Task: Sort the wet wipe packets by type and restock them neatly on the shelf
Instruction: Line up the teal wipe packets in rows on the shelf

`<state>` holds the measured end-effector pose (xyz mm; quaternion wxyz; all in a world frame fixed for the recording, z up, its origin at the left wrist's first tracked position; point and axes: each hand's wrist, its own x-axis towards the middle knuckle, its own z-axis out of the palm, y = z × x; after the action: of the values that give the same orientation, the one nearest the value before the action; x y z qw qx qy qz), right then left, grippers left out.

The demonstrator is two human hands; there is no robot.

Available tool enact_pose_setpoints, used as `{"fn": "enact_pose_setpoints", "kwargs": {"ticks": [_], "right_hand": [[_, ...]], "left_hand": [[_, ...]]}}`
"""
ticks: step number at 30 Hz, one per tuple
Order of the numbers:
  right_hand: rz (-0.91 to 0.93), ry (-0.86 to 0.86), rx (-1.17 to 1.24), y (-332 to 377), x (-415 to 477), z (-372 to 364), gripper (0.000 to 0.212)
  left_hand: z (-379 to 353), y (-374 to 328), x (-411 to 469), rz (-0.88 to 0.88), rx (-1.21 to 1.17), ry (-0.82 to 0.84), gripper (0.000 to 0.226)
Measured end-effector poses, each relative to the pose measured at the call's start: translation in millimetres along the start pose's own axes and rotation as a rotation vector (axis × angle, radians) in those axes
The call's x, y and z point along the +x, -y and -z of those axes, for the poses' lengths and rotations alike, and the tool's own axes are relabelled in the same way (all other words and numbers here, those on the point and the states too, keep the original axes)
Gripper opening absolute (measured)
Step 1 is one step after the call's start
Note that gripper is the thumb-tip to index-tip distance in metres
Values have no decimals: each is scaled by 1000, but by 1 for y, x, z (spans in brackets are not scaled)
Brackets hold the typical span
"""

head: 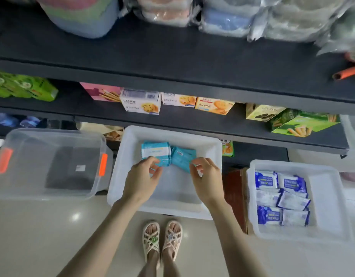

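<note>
Teal and white wet wipe packets lie at the far end of the white middle bin (132, 196) on the floor. One upright stack of teal packets (155, 151) stands on the left, and more teal packets (181, 156) lean beside it on the right. My left hand (142, 178) pinches the near edge of the left stack with curled fingers. At the near right edge of the leaning packets, my right hand (205, 177) pinches with curled fingers. Several blue and white wipe packets (280, 198) fill the white bin on the right (328, 206).
A clear lidless tub with orange clips (52, 162) sits on the floor at left. Dark shelves (172, 56) rise ahead, the lower one holding biscuit boxes (141, 101), the upper one bagged goods. My sandalled feet (162, 238) stand on the tiled floor before the middle bin.
</note>
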<state>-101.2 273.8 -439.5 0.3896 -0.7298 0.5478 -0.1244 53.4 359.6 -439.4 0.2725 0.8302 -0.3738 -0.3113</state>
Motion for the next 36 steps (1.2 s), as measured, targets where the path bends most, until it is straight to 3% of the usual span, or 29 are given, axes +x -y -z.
{"fn": "enact_pose_setpoints", "kwargs": {"ticks": [9,12,15,21,25,30,33,36], "right_hand": [[-239,42,-14,-128,65,-124,28],[-234,42,-87,-155,87,-152,47],[-231,108,-156,-172,105,-170,63],[-318,63,-312,-191,119,-188,71],[-301,9,-282,-189,119,-188,63],[-337,56,78,-173,105,-171,31],[-339,67,266,-148,82,-147,33],[-344,91,501,-113,49,-111,30]], "left_hand": [[-111,118,79,251,-6,-92,45],[-137,142,109,187,70,-167,64],[-154,162,134,129,265,-139,79],[-159,191,155,87,455,-149,93],[-151,194,161,-22,587,-111,72],[-142,172,138,-29,610,-58,47],[-126,140,102,110,230,-69,33],[-102,98,60,295,-177,50,11]]}}
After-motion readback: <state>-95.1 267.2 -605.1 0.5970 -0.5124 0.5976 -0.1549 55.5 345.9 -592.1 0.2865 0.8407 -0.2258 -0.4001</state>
